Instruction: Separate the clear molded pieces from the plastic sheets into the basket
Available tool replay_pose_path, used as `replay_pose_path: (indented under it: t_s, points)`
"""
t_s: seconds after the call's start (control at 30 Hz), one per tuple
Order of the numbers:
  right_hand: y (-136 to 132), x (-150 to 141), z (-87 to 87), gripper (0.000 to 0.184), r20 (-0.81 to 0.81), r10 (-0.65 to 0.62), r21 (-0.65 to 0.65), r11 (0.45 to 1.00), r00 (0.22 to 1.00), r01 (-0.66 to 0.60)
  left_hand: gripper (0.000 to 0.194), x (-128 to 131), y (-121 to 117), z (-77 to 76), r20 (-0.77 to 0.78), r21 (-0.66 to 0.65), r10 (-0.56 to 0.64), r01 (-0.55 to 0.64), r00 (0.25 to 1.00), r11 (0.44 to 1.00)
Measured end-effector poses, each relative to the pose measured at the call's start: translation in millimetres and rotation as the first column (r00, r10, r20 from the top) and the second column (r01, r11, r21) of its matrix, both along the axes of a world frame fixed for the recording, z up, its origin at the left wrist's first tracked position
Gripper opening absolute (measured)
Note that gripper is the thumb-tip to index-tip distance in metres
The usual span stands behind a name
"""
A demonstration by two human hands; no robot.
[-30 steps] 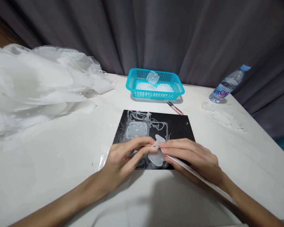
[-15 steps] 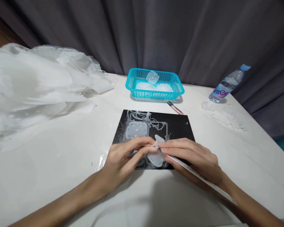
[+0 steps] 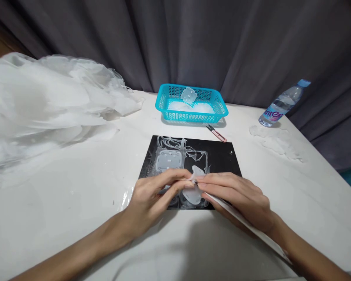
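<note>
Above a black board, my two hands meet at a folded translucent silicone piece. My left hand pinches it between thumb and fingers. My right hand grips its other side, fingertips nearly touching the left ones. A thin white strip, perhaps a sheet seen edge-on, runs from under the right fingers along the wrist; I cannot tell if it joins the silicone piece. On the board lie a milky rectangular silicone piece with small holes and thin curled silicone trimmings, partly hidden by my hands.
A blue plastic basket at the back holds similar translucent pieces. Pink-handled thread snips lie between basket and board. A large heap of translucent sheets fills the left. To the right stand a water bottle and a clear crumpled scrap.
My right hand has shifted very slightly, and the white strip under it has tilted a little. My left hand and the things on the table stay put.
</note>
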State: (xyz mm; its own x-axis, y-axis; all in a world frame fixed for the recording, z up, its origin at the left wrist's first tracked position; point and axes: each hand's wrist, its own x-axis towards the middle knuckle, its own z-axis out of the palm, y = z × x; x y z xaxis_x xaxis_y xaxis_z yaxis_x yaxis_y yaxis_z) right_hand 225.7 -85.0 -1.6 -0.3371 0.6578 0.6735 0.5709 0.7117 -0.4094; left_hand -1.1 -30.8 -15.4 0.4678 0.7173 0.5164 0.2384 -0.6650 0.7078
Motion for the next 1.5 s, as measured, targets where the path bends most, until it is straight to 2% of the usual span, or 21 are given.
replay_pose_path:
  t_s: [0.13,0.27,0.57,0.87,1.23,1.5]
  points:
    - [-2.6,-2.4,-0.5,0.032,0.011,-0.022,0.024,0.999,1.0,0.022,0.011,0.6,-0.1,-1.8,0.013,0.003,-0.008,0.008,1.0,1.0]
    - [-2.1,-2.4,-3.0,0.032,0.02,-0.038,0.045,0.998,0.999,0.037,0.012,0.6,-0.1,-2.7,0.02,-0.056,-0.028,0.029,0.999,0.998]
    - [-2.5,1.1,-1.0,0.035,0.007,-0.016,-0.013,1.0,1.0,0.016,0.014,-0.6,-2.0,-1.0,0.026,-0.118,-0.017,0.02,1.0,0.993]
    - [-1.1,-0.9,2.0,0.024,0.012,-0.006,0.007,1.0,1.0,0.006,0.017,-1.4,0.1,-5.6,0.018,-0.098,-0.026,0.028,1.0,0.995]
    - [-1.1,-1.8,-2.0,0.026,-0.003,-0.006,0.019,1.0,1.0,0.006,0.018,-1.8,-0.4,-5.3,0.011,-0.078,-0.029,0.03,1.0,0.997]
    - [-2.5,5.2,-6.3,0.037,0.035,0.05,0.0,0.999,0.998,-0.05,0.019,-1.4,0.7,-7.7,-0.001,-0.026,-0.033,0.033,0.999,0.999]
